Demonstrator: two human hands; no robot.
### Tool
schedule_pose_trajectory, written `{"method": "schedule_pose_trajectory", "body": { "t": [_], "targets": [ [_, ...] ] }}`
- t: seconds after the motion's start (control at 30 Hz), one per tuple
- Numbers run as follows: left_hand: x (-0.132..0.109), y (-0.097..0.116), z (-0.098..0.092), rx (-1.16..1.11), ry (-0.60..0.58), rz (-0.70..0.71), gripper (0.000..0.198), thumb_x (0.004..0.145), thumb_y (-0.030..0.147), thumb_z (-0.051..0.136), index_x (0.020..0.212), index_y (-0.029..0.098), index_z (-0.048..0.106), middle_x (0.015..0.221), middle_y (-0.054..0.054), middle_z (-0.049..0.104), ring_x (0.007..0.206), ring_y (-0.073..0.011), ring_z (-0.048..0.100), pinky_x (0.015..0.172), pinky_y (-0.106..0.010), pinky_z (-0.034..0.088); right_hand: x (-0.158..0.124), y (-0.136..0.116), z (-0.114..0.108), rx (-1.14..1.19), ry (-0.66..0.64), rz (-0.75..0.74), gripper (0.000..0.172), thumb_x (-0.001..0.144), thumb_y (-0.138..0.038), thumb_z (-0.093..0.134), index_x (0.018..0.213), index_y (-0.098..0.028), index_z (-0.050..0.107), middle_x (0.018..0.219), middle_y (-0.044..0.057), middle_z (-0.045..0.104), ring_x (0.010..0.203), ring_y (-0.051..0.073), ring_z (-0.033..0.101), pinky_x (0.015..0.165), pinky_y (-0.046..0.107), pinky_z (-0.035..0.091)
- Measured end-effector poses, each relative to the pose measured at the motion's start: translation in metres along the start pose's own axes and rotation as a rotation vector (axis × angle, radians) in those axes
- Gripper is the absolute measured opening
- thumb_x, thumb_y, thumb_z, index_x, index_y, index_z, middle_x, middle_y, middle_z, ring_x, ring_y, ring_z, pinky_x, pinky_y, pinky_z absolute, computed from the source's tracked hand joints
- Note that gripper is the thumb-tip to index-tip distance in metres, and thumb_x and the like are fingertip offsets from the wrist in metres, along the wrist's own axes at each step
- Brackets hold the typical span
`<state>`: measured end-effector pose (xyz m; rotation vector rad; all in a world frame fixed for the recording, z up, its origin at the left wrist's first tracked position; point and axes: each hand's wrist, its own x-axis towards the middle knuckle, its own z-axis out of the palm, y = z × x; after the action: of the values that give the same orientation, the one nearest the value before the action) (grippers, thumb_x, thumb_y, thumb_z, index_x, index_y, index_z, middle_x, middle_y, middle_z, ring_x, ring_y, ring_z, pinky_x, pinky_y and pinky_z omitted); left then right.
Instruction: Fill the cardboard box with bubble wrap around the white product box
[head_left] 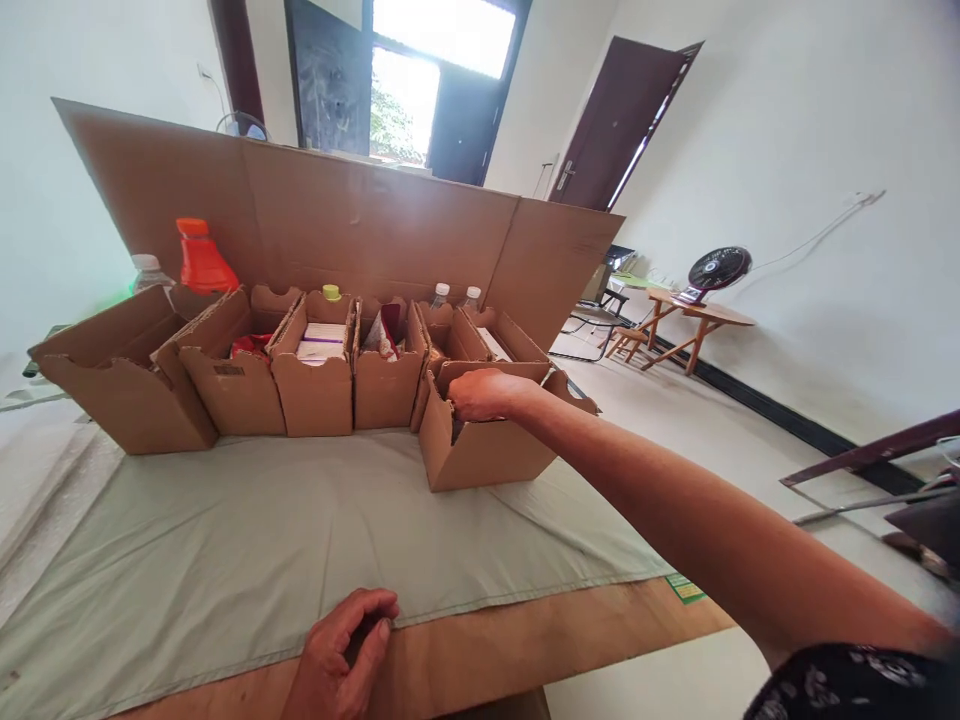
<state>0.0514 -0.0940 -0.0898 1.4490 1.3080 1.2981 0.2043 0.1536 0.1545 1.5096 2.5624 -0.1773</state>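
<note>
My right hand reaches out over the rightmost cardboard box, its fingers curled down inside the box; whether they hold anything is hidden. My left hand rests at the near edge of the table on the grey-green cloth, fingers curled around something small and dark that I cannot make out. A row of several open cardboard boxes runs across the back of the cloth, with packets and small boxes inside them.
A tall cardboard sheet stands behind the boxes. An orange-capped bottle and clear bottles stand at the back left. A small wooden table with a fan is at the right wall. Metal bars jut in at right.
</note>
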Motion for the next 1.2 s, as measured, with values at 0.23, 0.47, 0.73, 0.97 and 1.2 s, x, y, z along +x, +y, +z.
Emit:
{"method": "schedule_pose_trajectory", "body": {
  "t": [0.23, 0.47, 0.73, 0.97, 1.2],
  "targets": [
    [0.025, 0.041, -0.005, 0.102, 0.14, -0.067, 0.036, 0.093, 0.053, 0.06, 0.109, 0.024, 0.074, 0.11, -0.008, 0.074, 0.098, -0.0231, 0.071, 0.084, -0.031, 0.059, -0.104, 0.073, -0.007, 0.406, 0.695, 0.104, 0.023, 0.092, -0.033, 0.057, 0.094, -0.019, 0.075, 0.091, 0.006, 0.075, 0.081, 0.02, 0.065, 0.071, 0.03, 0.045],
    [0.11, 0.066, 0.025, 0.07, 0.041, -0.067, 0.074, 0.091, 0.047, 0.062, 0.157, 0.026, 0.034, 0.159, -0.016, 0.044, 0.14, -0.0336, 0.05, 0.11, -0.053, 0.047, -0.137, 0.164, 0.117, 0.901, 0.892, 0.346, 0.053, 0.074, -0.051, 0.073, 0.118, -0.021, 0.066, 0.122, 0.013, 0.071, 0.109, 0.031, 0.067, 0.085, 0.044, 0.053],
    [0.148, 0.068, 0.085, -0.108, -0.016, -0.018, 0.08, 0.084, 0.044, 0.064, 0.153, 0.017, 0.032, 0.15, -0.018, 0.052, 0.138, -0.0318, 0.052, 0.112, -0.048, 0.045, -0.1, 0.134, 0.162, 1.165, 0.75, 0.12, 0.071, 0.077, -0.068, 0.07, 0.127, -0.018, 0.06, 0.126, 0.015, 0.071, 0.112, 0.032, 0.067, 0.093, 0.045, 0.054],
    [0.105, 0.129, 0.041, -0.084, 0.121, 0.143, 0.063, 0.089, 0.042, 0.067, 0.146, 0.024, 0.047, 0.143, -0.01, 0.059, 0.14, -0.0304, 0.049, 0.116, -0.045, 0.04, -0.143, 0.081, 0.111, 1.131, 0.91, -0.039, 0.061, 0.082, -0.061, 0.074, 0.128, -0.022, 0.062, 0.131, 0.012, 0.068, 0.122, 0.032, 0.061, 0.103, 0.044, 0.05],
    [0.047, 0.097, 0.017, 0.03, 0.284, -0.02, 0.064, 0.09, 0.043, 0.063, 0.148, 0.021, 0.044, 0.14, -0.013, 0.061, 0.138, -0.0333, 0.051, 0.114, -0.049, 0.043, -0.141, 0.03, 0.146, 1.188, 0.787, -0.058, 0.063, 0.083, -0.062, 0.07, 0.132, -0.024, 0.063, 0.127, 0.013, 0.071, 0.118, 0.035, 0.065, 0.102, 0.049, 0.052]
  ]
}}
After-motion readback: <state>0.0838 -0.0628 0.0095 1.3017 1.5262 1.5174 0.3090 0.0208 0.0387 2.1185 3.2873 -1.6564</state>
